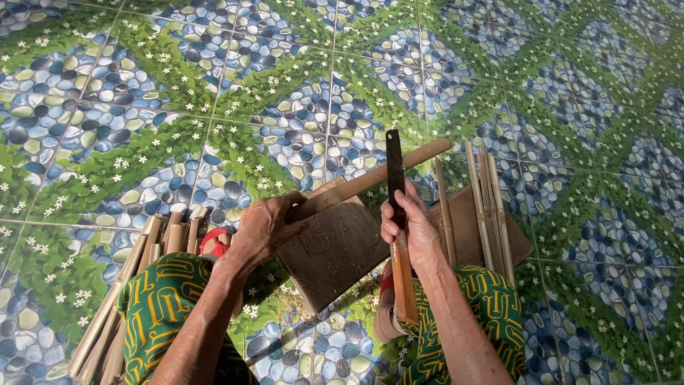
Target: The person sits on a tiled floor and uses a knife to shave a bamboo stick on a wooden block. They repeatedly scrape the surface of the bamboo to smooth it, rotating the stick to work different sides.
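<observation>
Head view, looking down on a person seated above a tiled floor [499,64] patterned with green leaves, white flowers and blue pebbles. At centre lies a flat, dark wooden board [338,249], tilted so one corner points toward 6 o'clock. The left hand [265,229] is closed in a grasp on the near end of a bamboo strip [370,180], which runs from the hand toward 2 o'clock and rests across the board's upper edge. The right hand [412,229] is clenched around a knife [397,214]: its dark, straight blade rises toward 12 o'clock and crosses the strip, while the brown wooden handle extends from the fist toward 6 o'clock. Whether the blade has entered the strip cannot be told.

At 3 o'clock from the right hand, several thin split bamboo slats [488,203] lie side by side, pointing roughly toward 12 o'clock. At 9 o'clock from the left hand, a bundle of bamboo pieces [135,274] slants toward 7 o'clock. Green cloth with a yellow pattern [160,306] covers both knees, below the forearms. Something red [216,242] shows just beside the left wrist.
</observation>
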